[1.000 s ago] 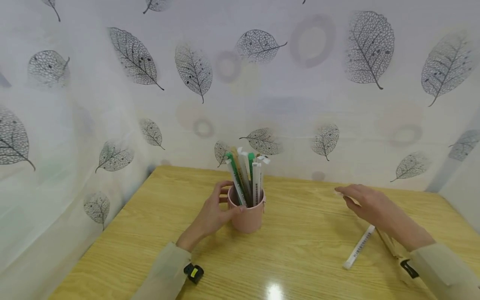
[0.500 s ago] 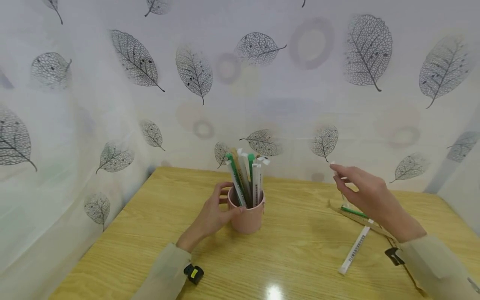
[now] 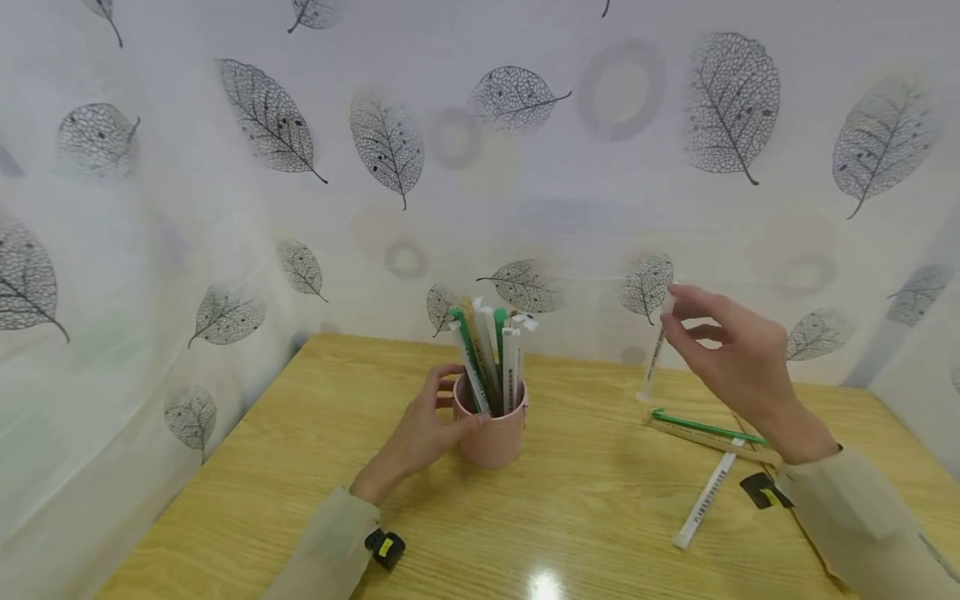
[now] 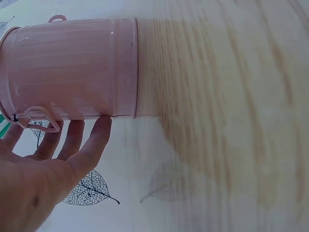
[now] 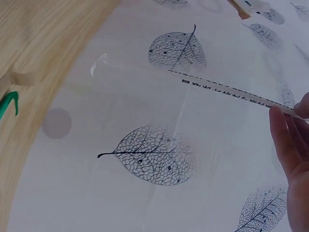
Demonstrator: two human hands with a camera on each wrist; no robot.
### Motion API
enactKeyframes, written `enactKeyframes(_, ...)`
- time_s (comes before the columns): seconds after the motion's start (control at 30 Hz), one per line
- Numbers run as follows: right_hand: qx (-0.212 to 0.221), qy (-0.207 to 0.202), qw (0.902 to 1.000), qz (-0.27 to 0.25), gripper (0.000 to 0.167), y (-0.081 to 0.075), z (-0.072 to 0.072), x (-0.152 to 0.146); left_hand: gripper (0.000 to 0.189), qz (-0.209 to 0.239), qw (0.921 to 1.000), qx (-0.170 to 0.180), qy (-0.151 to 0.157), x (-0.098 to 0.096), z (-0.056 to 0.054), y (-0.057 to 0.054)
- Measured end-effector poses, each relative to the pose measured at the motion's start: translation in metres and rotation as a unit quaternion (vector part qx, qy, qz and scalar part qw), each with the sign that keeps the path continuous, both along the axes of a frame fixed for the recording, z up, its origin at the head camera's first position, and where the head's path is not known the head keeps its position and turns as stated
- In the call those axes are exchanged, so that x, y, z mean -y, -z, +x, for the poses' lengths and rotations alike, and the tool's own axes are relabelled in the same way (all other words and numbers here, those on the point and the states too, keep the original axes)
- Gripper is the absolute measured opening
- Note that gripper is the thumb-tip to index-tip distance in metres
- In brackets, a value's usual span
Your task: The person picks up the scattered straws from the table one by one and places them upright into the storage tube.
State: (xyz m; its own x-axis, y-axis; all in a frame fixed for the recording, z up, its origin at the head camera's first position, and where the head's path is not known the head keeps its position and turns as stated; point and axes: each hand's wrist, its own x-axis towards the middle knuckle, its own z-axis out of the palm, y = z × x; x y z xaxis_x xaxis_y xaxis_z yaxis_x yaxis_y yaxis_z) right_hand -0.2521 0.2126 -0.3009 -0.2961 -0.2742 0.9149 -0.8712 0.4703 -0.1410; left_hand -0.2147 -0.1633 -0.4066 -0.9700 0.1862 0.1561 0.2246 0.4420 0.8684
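My left hand (image 3: 427,427) steadies a pink metal pail (image 3: 493,443) with small loop handles, its thumb over the near rim and its fingers along the left side. The pail stands upright, packed with green, white and brown wrapped straws (image 3: 512,367). Above the table at the right, my right hand (image 3: 738,354) pinches one end of a slim wrapped straw (image 3: 654,358) between thumb and fingers. This straw slants down in a clear wrapper with printed letters, and the right wrist view shows the printed strip (image 5: 227,92) reaching out from the fingertips.
Below my right hand lie a green straw (image 3: 705,425), a brown straw (image 3: 701,438) and a white wrapped straw (image 3: 701,508) on the wooden table (image 3: 585,508). A leaf-patterned curtain (image 3: 570,208) rises behind the table's far edge.
My right hand has lifted and now shows a wrapped straw hanging from its fingertips. More of the green and brown straws has come into sight beneath it. My left hand stays at the pail.
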Motion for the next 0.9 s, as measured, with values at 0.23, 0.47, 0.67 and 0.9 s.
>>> enactKeyframes(0.23,0.022,-0.018,0.9987,-0.044,0.049,-0.021,0.003,0.030,0.074,-0.001,1.0000,0.001,-0.002,0.000,-0.001,0.001)
enactKeyframes(0.47,0.050,-0.067,0.9953,-0.048,0.049,-0.034,0.004,0.063,0.074,0.002,1.0000,0.002,0.002,0.000,-0.001,0.000)
enactKeyframes(0.67,0.058,-0.118,0.9890,-0.069,0.047,-0.041,0.005,0.087,0.074,0.002,1.0000,0.003,0.003,0.001,-0.001,0.000)
enactKeyframes(0.9,0.057,-0.157,0.9790,-0.117,0.045,-0.043,0.004,0.103,0.074,-0.005,1.0000,0.000,0.002,0.002,-0.001,0.000)
